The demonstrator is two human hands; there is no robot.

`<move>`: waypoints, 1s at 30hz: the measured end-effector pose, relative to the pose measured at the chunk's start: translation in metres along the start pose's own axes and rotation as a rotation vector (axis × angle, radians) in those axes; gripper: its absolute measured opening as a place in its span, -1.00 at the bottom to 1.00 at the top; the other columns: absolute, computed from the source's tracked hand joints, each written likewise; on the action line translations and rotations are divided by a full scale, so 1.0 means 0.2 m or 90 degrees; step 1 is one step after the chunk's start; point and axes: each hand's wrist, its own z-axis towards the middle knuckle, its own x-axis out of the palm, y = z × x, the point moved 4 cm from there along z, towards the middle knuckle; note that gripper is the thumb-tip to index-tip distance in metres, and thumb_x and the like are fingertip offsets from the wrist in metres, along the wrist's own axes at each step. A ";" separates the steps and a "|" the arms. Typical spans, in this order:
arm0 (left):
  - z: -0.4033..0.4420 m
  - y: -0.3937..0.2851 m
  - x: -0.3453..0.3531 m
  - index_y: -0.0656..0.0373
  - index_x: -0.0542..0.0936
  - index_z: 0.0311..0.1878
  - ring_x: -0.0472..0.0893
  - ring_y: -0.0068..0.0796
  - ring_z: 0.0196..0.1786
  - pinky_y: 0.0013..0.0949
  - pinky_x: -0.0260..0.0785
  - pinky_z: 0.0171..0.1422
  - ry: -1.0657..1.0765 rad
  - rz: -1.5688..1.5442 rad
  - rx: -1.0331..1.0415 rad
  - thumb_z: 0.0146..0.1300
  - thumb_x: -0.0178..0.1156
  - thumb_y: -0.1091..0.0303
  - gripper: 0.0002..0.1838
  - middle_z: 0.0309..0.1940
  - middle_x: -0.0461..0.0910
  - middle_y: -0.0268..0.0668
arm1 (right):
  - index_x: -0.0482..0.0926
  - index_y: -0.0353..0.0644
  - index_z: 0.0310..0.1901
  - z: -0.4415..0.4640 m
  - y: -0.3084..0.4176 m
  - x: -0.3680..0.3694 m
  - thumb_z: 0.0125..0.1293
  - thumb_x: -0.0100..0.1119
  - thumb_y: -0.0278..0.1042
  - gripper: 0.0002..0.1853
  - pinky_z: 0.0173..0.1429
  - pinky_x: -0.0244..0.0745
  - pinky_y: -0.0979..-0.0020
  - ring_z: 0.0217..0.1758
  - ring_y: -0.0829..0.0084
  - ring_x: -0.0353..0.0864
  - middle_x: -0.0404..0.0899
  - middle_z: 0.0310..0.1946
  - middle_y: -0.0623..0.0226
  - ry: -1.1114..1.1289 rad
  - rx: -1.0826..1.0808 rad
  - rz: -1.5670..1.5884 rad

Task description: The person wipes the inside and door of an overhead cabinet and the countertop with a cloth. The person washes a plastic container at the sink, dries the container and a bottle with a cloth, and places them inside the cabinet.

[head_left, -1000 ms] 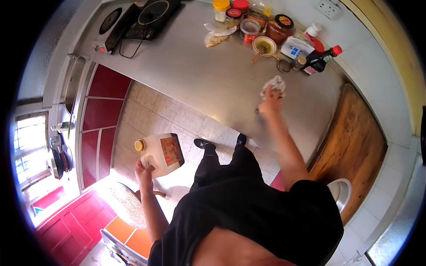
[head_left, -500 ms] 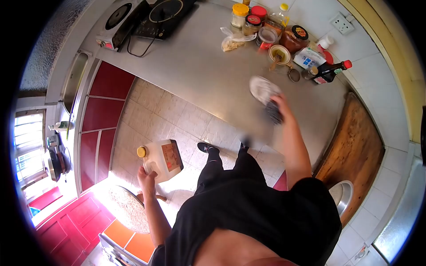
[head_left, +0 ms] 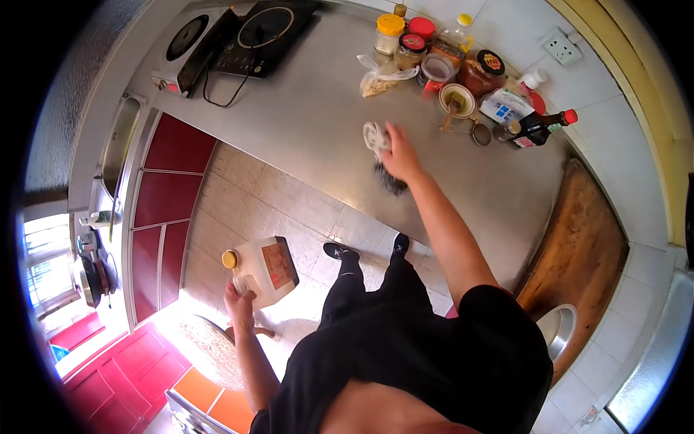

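My right hand (head_left: 402,155) is closed on a white and dark grey cloth (head_left: 376,137), pressed against the steel counter (head_left: 318,116). The cloth's white part shows beyond my fingers and its dark, fluffy part hangs out on the near side. In my left hand (head_left: 240,300) I grip the handle of a translucent plastic jug (head_left: 262,272) with a yellow cap and a brown label. The jug is held above the tiled floor, tilted, its cap toward the left. What it contains I cannot make out.
Jars, bottles and a bag (head_left: 381,76) crowd the counter's back. A bowl with a brush (head_left: 457,101) and a small strainer (head_left: 481,134) stand before them. An induction cooker (head_left: 264,36) is at far left, a wooden board (head_left: 578,267) at right, a round table (head_left: 210,347) lower left.
My right hand has moved left along the counter with the cloth, which now looks more bunched. The left hand still holds the jug in nearly the same place.
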 end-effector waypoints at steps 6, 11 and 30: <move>0.01 0.06 0.01 0.31 0.46 -0.18 0.51 -0.52 -0.33 -0.50 0.36 -0.17 0.009 -0.028 -0.007 -0.19 0.06 0.63 -0.63 -0.36 0.52 -0.27 | -0.06 -0.19 0.41 0.19 -0.33 -0.18 0.04 0.13 -0.33 -0.11 0.50 -0.16 0.20 0.47 -0.21 -0.22 -0.23 0.35 -0.43 0.099 0.183 -0.110; 0.03 0.05 0.06 0.31 0.46 -0.22 0.51 -0.52 -0.34 -0.50 0.36 -0.18 0.029 0.003 -0.011 -0.19 0.06 0.63 -0.67 -0.38 0.53 -0.28 | -0.01 -0.18 0.40 -0.07 -0.31 -0.38 0.05 0.08 -0.37 -0.17 0.49 -0.11 0.23 0.50 -0.07 -0.23 -0.23 0.39 -0.31 0.210 0.235 -0.127; 0.03 0.08 0.01 0.32 0.45 -0.22 0.51 -0.48 -0.34 -0.48 0.37 -0.17 -0.002 0.057 0.002 -0.21 0.07 0.62 -0.65 -0.37 0.53 -0.24 | -0.03 -0.35 0.34 -0.18 -0.32 -0.27 0.14 0.06 -0.36 -0.24 0.35 0.14 0.09 0.34 -0.26 0.09 -0.10 0.33 -0.33 -0.152 0.453 -0.324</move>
